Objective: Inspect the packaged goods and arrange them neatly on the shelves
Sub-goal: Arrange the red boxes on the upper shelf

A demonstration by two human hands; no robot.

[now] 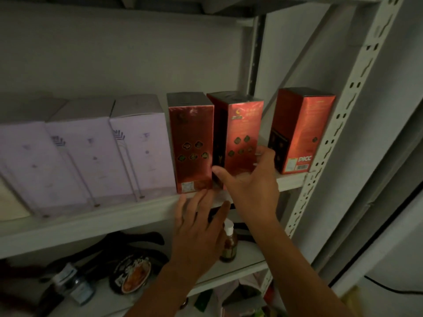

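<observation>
Right hand (249,179): spread wide around the lower part of the middle red box (242,138), thumb at its left edge, fingers reaching past its right side; the palm hides whether it truly grips.
Left hand (199,227): open, fingers splayed, fingertips at the front lip of the upper shelf (114,216) just below the left red box (192,147); it holds nothing.
Middle red box: upright, turned slightly askew, touching or nearly touching the left red box.
Right red box (302,131): stands apart, far right, by the perforated upright (343,124).
Lilac boxes (91,154): three in a row, left of the red ones (blurred print).
Lower shelf (247,255): a small brown bottle (229,243) between the forearms, jars further left.
</observation>
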